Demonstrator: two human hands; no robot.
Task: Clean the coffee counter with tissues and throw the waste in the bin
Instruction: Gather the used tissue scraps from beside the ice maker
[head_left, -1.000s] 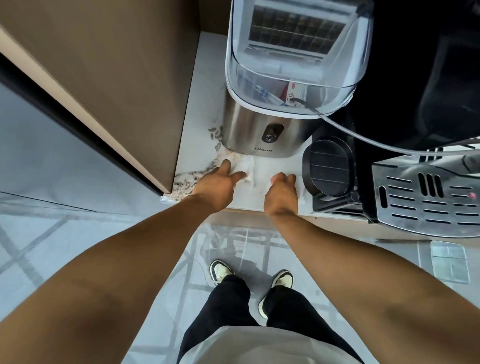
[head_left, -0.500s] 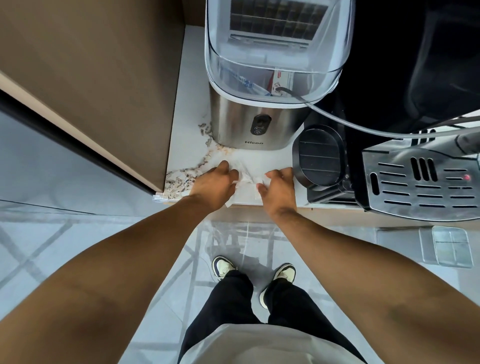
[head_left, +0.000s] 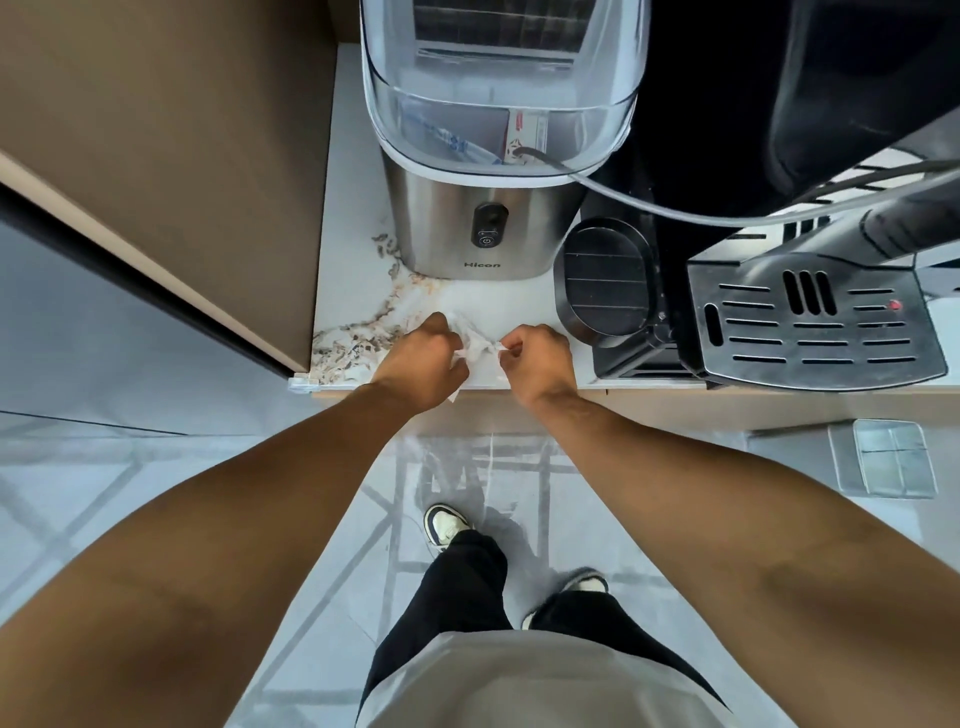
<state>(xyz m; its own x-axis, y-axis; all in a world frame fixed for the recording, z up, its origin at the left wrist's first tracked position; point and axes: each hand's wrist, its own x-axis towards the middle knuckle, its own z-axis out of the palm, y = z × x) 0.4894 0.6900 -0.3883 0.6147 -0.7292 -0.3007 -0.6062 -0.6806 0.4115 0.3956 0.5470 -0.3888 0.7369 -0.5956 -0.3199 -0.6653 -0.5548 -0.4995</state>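
Observation:
A crumpled white tissue (head_left: 475, 345) lies bunched on the white marbled counter (head_left: 353, 291), near its front edge. My left hand (head_left: 423, 358) is curled over the tissue's left part and grips it. My right hand (head_left: 535, 361) pinches the tissue's right end between thumb and fingers. Both hands sit close together in front of the steel ice maker (head_left: 485, 228). Much of the tissue is hidden under my left palm. No bin is in view.
A black round drip tray (head_left: 605, 283) and a steel slotted coffee machine tray (head_left: 815, 322) stand right of my hands. A clear hose (head_left: 675, 210) runs across them. A brown cabinet panel (head_left: 171, 156) borders the counter on the left. A square floor drain cover (head_left: 885, 457) lies below right.
My hands went from pressing flat on the spread tissue to closing together, gathering it into a crumpled bunch near the counter's front edge. My left foot has stepped forward.

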